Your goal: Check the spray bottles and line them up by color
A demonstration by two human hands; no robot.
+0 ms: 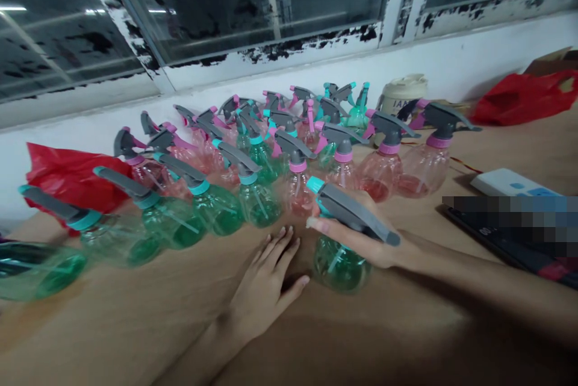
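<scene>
Right grip (383, 255): closed on a spray bottle (342, 270), wrapped around its neck below the sprayer head (352, 211).
Spray bottle position: held on the near-edge side of the bottle rows (262, 204), which are ranged toward the tabletop's (135, 326) far edge; whether its base is set down cannot be told.
Left grip (263, 286): open, laid palm down, nothing held.
Sound handling: the neck is best held firmly, the trigger left unsqueezed, and neighbouring bottles not knocked.
</scene>
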